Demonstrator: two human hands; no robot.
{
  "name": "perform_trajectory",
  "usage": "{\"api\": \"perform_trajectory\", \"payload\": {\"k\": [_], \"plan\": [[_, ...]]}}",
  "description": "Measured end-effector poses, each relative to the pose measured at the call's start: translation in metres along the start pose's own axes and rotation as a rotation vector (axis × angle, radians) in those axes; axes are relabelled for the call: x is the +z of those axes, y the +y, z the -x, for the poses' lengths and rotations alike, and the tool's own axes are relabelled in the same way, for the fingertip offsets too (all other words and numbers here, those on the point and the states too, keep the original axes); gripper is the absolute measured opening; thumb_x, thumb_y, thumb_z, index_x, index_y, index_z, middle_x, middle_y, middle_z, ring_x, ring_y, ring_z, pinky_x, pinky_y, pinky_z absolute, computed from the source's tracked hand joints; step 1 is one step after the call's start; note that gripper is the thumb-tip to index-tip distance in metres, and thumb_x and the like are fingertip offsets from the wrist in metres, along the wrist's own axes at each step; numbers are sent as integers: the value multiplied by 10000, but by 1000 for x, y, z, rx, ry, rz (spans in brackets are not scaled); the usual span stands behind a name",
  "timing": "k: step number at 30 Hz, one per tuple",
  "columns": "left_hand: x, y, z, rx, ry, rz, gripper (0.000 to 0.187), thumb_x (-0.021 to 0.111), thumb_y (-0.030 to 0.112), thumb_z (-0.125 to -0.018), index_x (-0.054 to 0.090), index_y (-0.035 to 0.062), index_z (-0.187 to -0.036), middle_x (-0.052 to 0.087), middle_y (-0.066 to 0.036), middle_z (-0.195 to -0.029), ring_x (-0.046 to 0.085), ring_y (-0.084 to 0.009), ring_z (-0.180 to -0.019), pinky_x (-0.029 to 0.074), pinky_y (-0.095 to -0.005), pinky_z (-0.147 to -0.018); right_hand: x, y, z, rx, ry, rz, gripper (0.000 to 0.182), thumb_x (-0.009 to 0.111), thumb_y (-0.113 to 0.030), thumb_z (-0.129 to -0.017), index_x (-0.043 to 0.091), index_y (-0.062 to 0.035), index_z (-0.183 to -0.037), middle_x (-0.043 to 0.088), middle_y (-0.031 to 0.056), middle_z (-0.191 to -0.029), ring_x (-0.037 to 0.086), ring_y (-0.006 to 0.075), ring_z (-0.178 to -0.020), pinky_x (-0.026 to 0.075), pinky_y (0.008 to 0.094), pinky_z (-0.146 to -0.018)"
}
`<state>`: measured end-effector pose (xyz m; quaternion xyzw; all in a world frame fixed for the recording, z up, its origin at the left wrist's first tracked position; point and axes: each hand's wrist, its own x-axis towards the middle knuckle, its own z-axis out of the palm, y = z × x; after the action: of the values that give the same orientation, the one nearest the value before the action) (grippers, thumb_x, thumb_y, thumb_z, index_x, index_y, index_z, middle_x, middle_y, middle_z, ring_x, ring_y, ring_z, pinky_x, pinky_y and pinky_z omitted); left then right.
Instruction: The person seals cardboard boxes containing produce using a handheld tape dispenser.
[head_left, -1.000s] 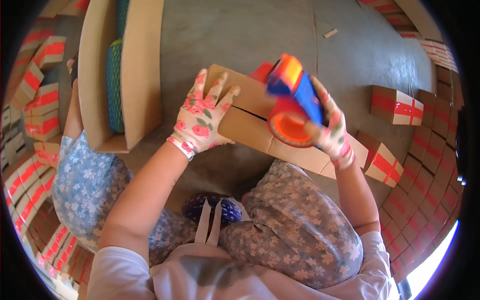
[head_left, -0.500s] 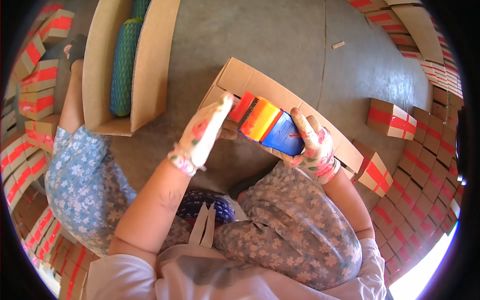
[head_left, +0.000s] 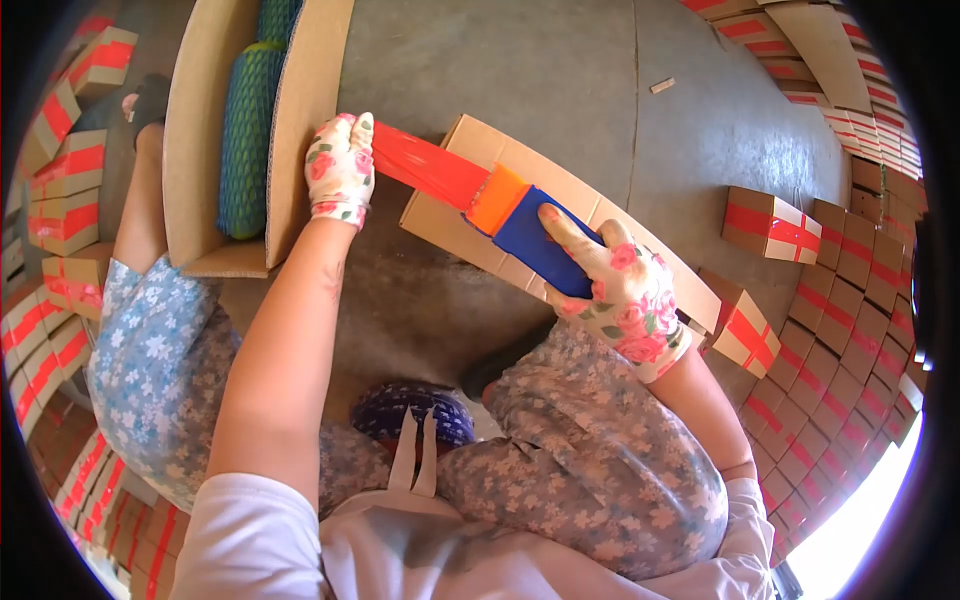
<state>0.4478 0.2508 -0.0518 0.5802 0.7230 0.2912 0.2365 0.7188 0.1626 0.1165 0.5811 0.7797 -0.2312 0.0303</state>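
Observation:
In my right hand, gloved in a floral print, is a blue and orange tape dispenser, gripped with the fingers along its blue body. A strip of red tape stretches from its orange end to my left hand. The left glove's fingers are closed on the tape's free end. Beneath the strip and dispenser lies a long, closed cardboard box, slanting down to the right. Beside my left hand stands the wall of an open carton, with a roll in green netting inside.
Cartons sealed with red tape are stacked along the right and the left. Two taped cartons, one farther off and one nearer, sit beyond the long box's right end. A small tan scrap lies on the concrete floor.
My left hand has moved left and now pinches the tape, drawing out a long red strip. The dispenser has tilted and shifted slightly right in my right hand.

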Motion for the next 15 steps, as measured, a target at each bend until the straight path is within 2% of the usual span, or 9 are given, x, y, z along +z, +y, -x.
{"api": "perform_trajectory", "payload": {"k": [4, 6, 7, 8, 10, 11, 12, 14, 15], "plan": [[38, -23, 7, 154, -180, -163, 361, 509, 350, -955, 599, 27, -824, 606, -219, -884, 579, -408, -834, 470, -460, -730, 0, -10, -7, 79, -66, 18, 719, 725, -231, -684, 511, -283, -1369, 540, 155, -890, 623, 311, -719, 515, 408, -641], [49, -10, 16, 152, -481, -200, 322, 506, 341, -951, 602, 41, -883, 615, -200, -901, 594, -371, -867, 487, -421, -769, 5, -6, -4, 59, -36, 8, 723, 720, -218, -677, 513, -282, -1367, 549, 159, -897, 625, 316, -721, 519, 408, -654], [41, 2, 14, -75, -688, -31, 300, 523, 338, -938, 596, 48, -950, 627, -174, -925, 610, -317, -925, 488, -395, -818, 5, -6, -2, 59, -19, -2, 722, 718, -214, -678, 512, -282, -1367, 551, 159, -894, 625, 319, -722, 519, 409, -659], [39, 2, 17, -75, -687, -32, 300, 523, 338, -938, 596, 48, -950, 627, -174, -925, 610, -317, -925, 488, -395, -818, 6, -6, 0, 57, -6, -13, 722, 716, -210, -679, 512, -282, -1368, 553, 159, -892, 626, 322, -724, 520, 411, -664], [34, -6, 18, 495, -544, -712, 318, 522, 351, -944, 588, 41, -967, 636, -159, -901, 621, -280, -957, 478, -386, -841, 10, -6, 4, 31, 23, -40, 719, 715, -207, -679, 514, -279, -1366, 554, 159, -887, 627, 324, -730, 519, 413, -665], [34, -7, 19, 480, -564, -726, 389, 495, 414, -956, 594, 42, -1008, 638, -175, -1057, 595, -293, -1053, 463, -391, -888, 10, -4, 5, 11, 50, -63, 717, 714, -205, -679, 516, -275, -1365, 555, 158, -883, 627, 327, -736, 519, 415, -666], [32, -9, 16, 487, -560, -734, 389, 495, 414, -956, 594, 42, -1008, 638, -175, -1057, 595, -293, -1053, 463, -391, -888, 10, -3, 5, 12, 59, -68, 717, 714, -205, -679, 516, -275, -1365, 555, 158, -883, 627, 327, -736, 519, 415, -666], [25, -5, 13, -366, -823, 188, 497, 445, 470, -970, 563, 41, -1193, 569, -168, -1274, 523, -294, -1194, 436, -362, -951, 10, 0, 7, 1, 8, -85, 721, 715, -201, -683, 507, -260, -1371, 564, 170, -907, 632, 337, -768, 516, 423, -664], [-6, 34, 9, -401, -885, 166, 598, 432, 513, -970, 429, 79, -1381, 474, -95, -1394, 495, -164, -1209, 433, -340, -946, 10, 1, 8, 20, 24, -98, 721, 715, -201, -683, 507, -260, -1371, 564, 170, -907, 632, 337, -768, 516, 423, -664]]}}
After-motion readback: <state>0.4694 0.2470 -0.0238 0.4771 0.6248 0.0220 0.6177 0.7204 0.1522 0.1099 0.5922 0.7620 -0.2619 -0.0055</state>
